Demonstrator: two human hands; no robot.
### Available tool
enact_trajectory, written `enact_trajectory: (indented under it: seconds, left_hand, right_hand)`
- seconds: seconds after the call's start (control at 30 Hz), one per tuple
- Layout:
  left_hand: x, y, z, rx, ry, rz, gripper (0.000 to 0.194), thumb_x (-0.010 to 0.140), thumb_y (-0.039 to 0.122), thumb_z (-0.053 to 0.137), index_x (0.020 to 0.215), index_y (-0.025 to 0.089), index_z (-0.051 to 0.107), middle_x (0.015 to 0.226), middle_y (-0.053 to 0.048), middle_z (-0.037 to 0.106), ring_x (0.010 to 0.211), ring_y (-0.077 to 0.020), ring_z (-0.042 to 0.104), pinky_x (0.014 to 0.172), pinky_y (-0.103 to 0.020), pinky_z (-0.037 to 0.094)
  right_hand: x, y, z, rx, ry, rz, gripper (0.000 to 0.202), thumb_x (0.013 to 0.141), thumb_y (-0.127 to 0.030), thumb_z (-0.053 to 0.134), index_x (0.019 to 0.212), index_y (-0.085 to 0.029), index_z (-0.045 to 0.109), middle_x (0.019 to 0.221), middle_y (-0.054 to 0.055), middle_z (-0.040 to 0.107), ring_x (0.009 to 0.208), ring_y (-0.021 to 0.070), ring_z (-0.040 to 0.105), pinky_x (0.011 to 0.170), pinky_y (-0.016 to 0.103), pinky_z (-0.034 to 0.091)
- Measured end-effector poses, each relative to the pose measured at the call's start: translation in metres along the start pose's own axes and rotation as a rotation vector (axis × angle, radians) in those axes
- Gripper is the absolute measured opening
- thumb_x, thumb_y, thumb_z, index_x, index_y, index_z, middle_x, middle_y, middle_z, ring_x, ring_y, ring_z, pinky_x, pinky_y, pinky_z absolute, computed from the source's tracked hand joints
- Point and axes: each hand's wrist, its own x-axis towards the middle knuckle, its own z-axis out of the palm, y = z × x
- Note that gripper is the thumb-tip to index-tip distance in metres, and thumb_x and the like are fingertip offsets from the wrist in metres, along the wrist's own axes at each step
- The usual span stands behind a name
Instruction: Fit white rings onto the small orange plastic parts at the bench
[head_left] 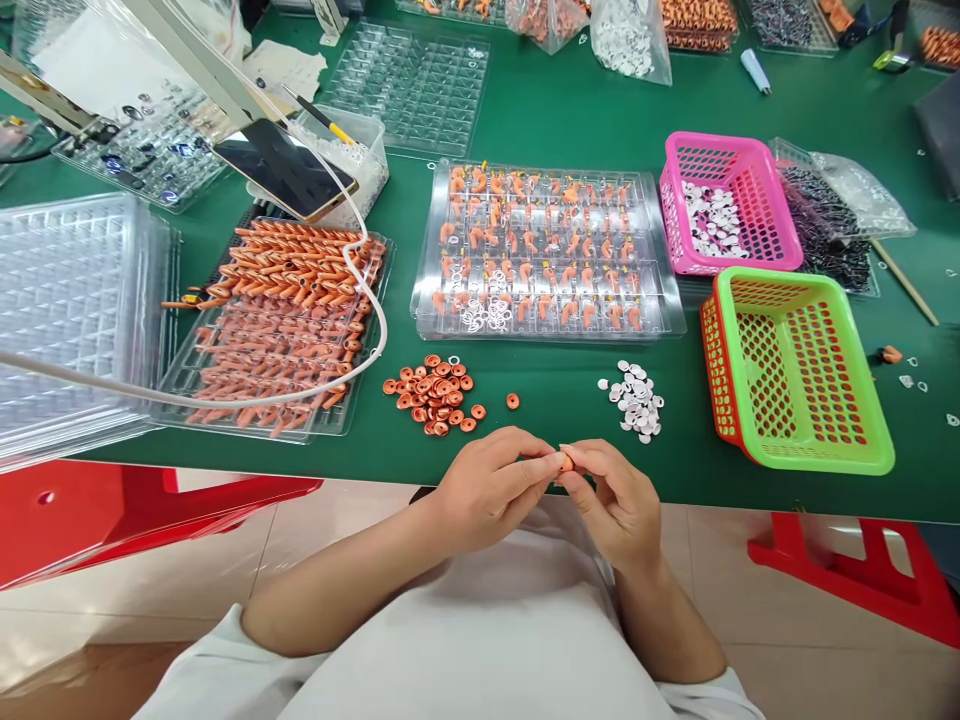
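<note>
Both my hands meet at the table's front edge around one small round copper-coloured part [567,463]. The fingertips of my left hand [491,485] pinch it from one side, and my right hand [616,500] pinches it from the other. Fingers cover most of the part. Just beyond my left hand lies a pile of copper-coloured discs with centre holes [435,392], and one single disc [512,401] sits apart from it. Small white discs [637,402] are heaped on the green table beyond my right hand.
A clear tray of orange curved pieces [547,250] lies ahead. To the right stand a green basket [817,400] and a pink basket [720,150] holding white pieces. On the left are a tray of copper-coloured parts [292,320], a phone [285,170] and a white cable [381,320].
</note>
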Motion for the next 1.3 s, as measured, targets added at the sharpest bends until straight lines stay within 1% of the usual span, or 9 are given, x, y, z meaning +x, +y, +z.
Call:
enact_trajectory:
  seconds: [0.13, 0.33, 0.43, 0.6, 0.7, 0.87, 1.07, 1.17, 1.3]
  left_hand:
    - [-0.002, 0.0, 0.002, -0.002, 0.015, 0.002, 0.027, 0.088, 0.005, 0.06, 0.112, 0.017, 0.063, 0.089, -0.009, 0.07, 0.081, -0.0157, 0.065, 0.068, -0.028, 0.055]
    - [-0.004, -0.001, 0.003, -0.019, 0.0, -0.002, 0.026, 0.09, 0.007, 0.057, 0.112, 0.018, 0.063, 0.09, -0.009, 0.069, 0.081, -0.0157, 0.064, 0.067, -0.029, 0.056]
    - [-0.005, 0.0, 0.003, -0.02, 0.007, -0.008, 0.028, 0.089, 0.006, 0.058, 0.113, 0.019, 0.062, 0.09, -0.008, 0.069, 0.081, -0.0158, 0.064, 0.067, -0.029, 0.056]
    - [-0.005, 0.004, 0.005, -0.011, 0.065, -0.016, 0.032, 0.087, 0.005, 0.06, 0.116, 0.019, 0.06, 0.091, -0.007, 0.068, 0.082, -0.0155, 0.064, 0.066, -0.028, 0.056]
    - [-0.004, 0.008, 0.007, -0.02, 0.104, -0.015, 0.032, 0.087, 0.005, 0.06, 0.116, 0.019, 0.059, 0.091, -0.007, 0.067, 0.081, -0.0149, 0.064, 0.066, -0.027, 0.056]
    - [-0.004, 0.01, 0.009, -0.026, 0.113, -0.008, 0.033, 0.085, 0.002, 0.062, 0.114, 0.017, 0.06, 0.09, -0.008, 0.067, 0.08, -0.0151, 0.064, 0.065, -0.027, 0.057]
    - [-0.009, 0.009, 0.009, -0.029, 0.09, -0.048, 0.036, 0.086, 0.003, 0.06, 0.118, 0.02, 0.059, 0.093, -0.008, 0.068, 0.083, -0.0156, 0.065, 0.067, -0.027, 0.058]
    - [-0.01, 0.009, 0.008, -0.021, 0.075, -0.063, 0.034, 0.088, 0.004, 0.058, 0.117, 0.02, 0.06, 0.095, -0.008, 0.069, 0.084, -0.0154, 0.066, 0.068, -0.026, 0.058]
    - [-0.01, 0.007, 0.006, -0.007, 0.056, -0.043, 0.036, 0.086, 0.001, 0.059, 0.117, 0.018, 0.059, 0.095, -0.009, 0.069, 0.082, -0.0155, 0.065, 0.066, -0.026, 0.056]
  right_hand:
    - [0.002, -0.003, 0.001, -0.051, 0.028, -0.063, 0.034, 0.088, -0.007, 0.061, 0.115, -0.027, 0.065, 0.096, 0.005, 0.071, 0.087, 0.0194, 0.067, 0.07, 0.033, 0.057]
    - [0.005, -0.005, 0.0, -0.078, 0.033, -0.162, 0.038, 0.085, 0.0, 0.062, 0.114, -0.025, 0.065, 0.092, 0.004, 0.07, 0.082, 0.018, 0.066, 0.067, 0.032, 0.057]
    - [0.004, -0.006, 0.002, -0.062, 0.029, -0.156, 0.04, 0.085, 0.0, 0.061, 0.116, -0.025, 0.064, 0.095, 0.005, 0.069, 0.085, 0.0183, 0.065, 0.069, 0.033, 0.057]
    - [0.0, -0.008, 0.008, 0.025, 0.039, -0.041, 0.035, 0.089, -0.005, 0.057, 0.118, -0.024, 0.063, 0.097, 0.006, 0.067, 0.087, 0.0179, 0.065, 0.069, 0.032, 0.059]
    - [-0.001, -0.009, 0.011, 0.083, 0.066, -0.021, 0.032, 0.09, -0.008, 0.057, 0.116, -0.024, 0.063, 0.097, 0.007, 0.065, 0.086, 0.018, 0.065, 0.066, 0.031, 0.059]
    - [0.0, -0.009, 0.011, 0.065, 0.086, -0.07, 0.036, 0.088, -0.004, 0.057, 0.116, -0.024, 0.064, 0.093, 0.006, 0.066, 0.082, 0.0173, 0.063, 0.065, 0.03, 0.059]
    - [0.001, -0.008, 0.009, -0.019, 0.077, -0.168, 0.043, 0.085, 0.001, 0.058, 0.119, -0.025, 0.062, 0.095, 0.006, 0.067, 0.082, 0.0175, 0.063, 0.068, 0.033, 0.058]
    - [0.002, -0.01, 0.007, -0.065, 0.058, -0.196, 0.042, 0.085, 0.001, 0.058, 0.119, -0.023, 0.061, 0.095, 0.006, 0.067, 0.082, 0.0172, 0.063, 0.067, 0.032, 0.058]
    - [0.006, -0.014, 0.004, -0.114, 0.006, -0.188, 0.036, 0.087, 0.0, 0.057, 0.116, -0.021, 0.06, 0.094, 0.006, 0.067, 0.082, 0.0167, 0.064, 0.068, 0.03, 0.056]
